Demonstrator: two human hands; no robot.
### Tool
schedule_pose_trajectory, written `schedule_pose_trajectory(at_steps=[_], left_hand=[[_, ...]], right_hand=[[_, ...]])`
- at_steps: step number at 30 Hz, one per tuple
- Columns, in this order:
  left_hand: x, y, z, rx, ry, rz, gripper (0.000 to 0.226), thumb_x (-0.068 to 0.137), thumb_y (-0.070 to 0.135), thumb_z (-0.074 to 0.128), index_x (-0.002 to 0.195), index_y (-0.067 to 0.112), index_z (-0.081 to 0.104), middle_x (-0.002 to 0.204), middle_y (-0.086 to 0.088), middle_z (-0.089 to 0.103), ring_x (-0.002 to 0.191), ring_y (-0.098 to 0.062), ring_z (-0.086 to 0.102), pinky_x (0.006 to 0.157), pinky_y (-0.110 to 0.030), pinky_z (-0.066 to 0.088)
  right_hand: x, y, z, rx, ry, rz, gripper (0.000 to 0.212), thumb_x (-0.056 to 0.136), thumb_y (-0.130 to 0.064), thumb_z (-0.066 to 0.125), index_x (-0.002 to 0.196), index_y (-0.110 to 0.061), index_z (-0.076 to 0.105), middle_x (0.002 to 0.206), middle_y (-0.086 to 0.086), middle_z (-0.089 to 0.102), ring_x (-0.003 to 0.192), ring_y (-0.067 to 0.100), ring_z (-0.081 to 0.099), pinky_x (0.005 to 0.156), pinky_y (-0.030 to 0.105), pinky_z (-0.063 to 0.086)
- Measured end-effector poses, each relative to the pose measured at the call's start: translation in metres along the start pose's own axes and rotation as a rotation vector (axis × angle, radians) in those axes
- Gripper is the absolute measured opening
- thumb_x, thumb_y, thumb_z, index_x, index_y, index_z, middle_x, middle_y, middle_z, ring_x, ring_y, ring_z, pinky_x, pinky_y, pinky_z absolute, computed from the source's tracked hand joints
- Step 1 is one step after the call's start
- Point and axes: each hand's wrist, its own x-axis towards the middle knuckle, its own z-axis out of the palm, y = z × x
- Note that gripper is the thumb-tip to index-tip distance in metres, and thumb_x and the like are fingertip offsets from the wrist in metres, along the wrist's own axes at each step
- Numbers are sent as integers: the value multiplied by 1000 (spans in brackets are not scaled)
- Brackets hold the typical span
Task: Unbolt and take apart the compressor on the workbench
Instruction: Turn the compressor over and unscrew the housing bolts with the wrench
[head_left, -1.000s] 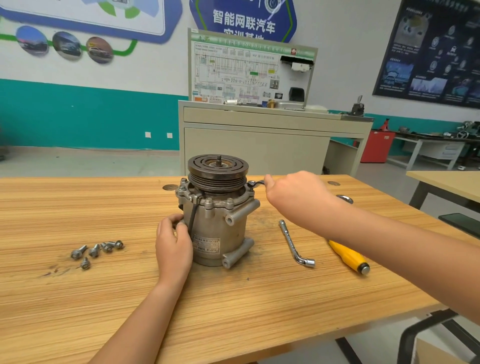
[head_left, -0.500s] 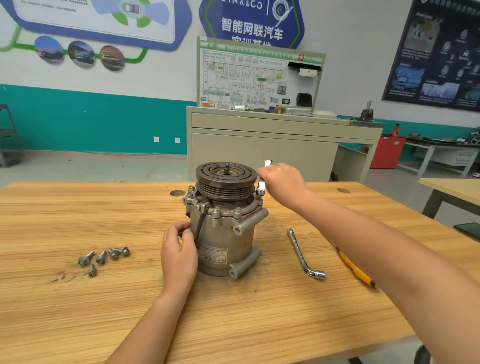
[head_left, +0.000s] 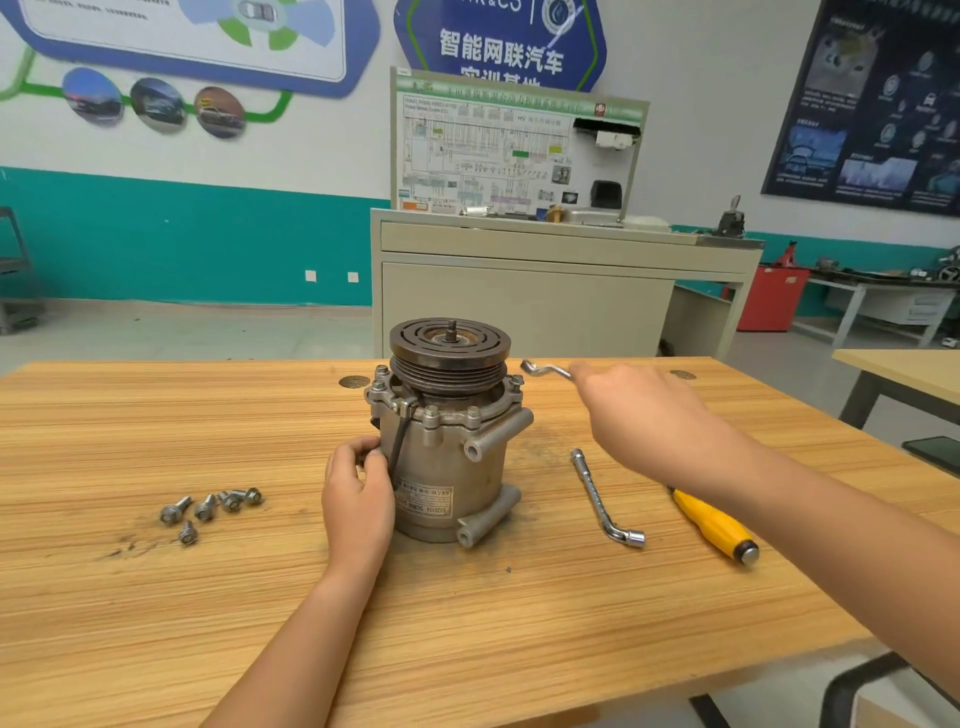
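- Lifting away from the flange, the right hand (head_left: 644, 415) has carried its small offset wrench (head_left: 545, 369) off the flange bolt (head_left: 516, 383). Half a second ago the wrench end sat on that bolt; now it hangs just beside the pulley, touching nothing.
- I judge this to be a reset of the wrench for another turn. The bolt is still in its hole, so this step is not finished.
- The right fingers are closed around the wrench shaft, though the back of the hand hides the exact hold.
- The left hand (head_left: 358, 493) has stayed, with its fingers (head_left: 371, 457) curled against the side of the compressor (head_left: 452, 467), steadying it.
- The compressor stands upright mid-workbench (head_left: 519, 623), nearer the far edge. Five loose bolts (head_left: 208, 506) lie toward the left edge.
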Motion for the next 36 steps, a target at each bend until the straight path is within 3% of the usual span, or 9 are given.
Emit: schedule_pose_trajectory(at_steps=[5,7,9,13,18,21,27,32,36], left_hand=[[-2,2,-1,35,-5,36,19,94,6,43,102,15,57,109,-1,58,105,-13,49,90,-25,35],[-1,3,-2,38,0,29,19,94,6,43,102,16,57,108,0,58,104,-12,49,88,-24,35],[-1,3,-2,30,2,23,19,93,5,43,101,16,57,107,0,58,103,-12,49,88,-25,36],[-2,2,-3,8,-12,19,19,93,5,44,100,16,58,105,2,59,102,-12,51,85,-23,35],[-1,1,-3,1,-13,7,18,93,6,45,99,17,58,104,2,59,101,-13,51,84,-24,35],[1,1,-2,13,-18,16,18,94,7,45,98,19,57,105,3,58,99,-11,50,83,-23,34],[4,1,-1,23,-12,28,18,93,7,45,95,22,56,102,4,57,97,-8,50,73,-16,33],[3,0,-1,24,-24,22,18,93,5,44,98,18,56,106,0,58,100,-11,49,81,-17,31],[3,-1,-3,35,-27,32,18,93,5,44,99,15,57,106,-1,59,102,-13,50,84,-22,33]], right_hand=[[3,-18,-1,-152,-84,-36,49,84,6,46,131,0,33,65,-2,40,67,23,45,40,26,21],[6,-26,-5,-228,-92,-62,59,86,5,47,139,6,22,85,3,58,73,23,54,40,25,25],[12,-26,-12,-289,-117,-112,53,88,4,47,137,6,28,100,5,60,77,21,55,43,24,28],[21,-8,-19,-340,-141,-200,29,88,-6,46,116,-12,50,65,-2,41,51,11,36,39,23,24],[51,26,-3,-454,-41,-270,27,90,-4,39,112,-13,50,66,-2,47,57,17,49,41,25,21],[81,26,22,-374,-17,-216,25,92,-3,40,110,-12,54,94,4,63,87,24,62,54,27,35],[114,5,57,-22,184,-203,40,87,3,39,120,-13,54,112,4,63,99,24,58,70,29,44],[90,22,53,122,172,0,30,97,-13,35,126,-11,43,91,12,67,83,34,62,61,35,44],[49,23,39,144,174,18,23,97,-15,35,117,-12,46,68,2,53,66,27,56,53,32,41]])
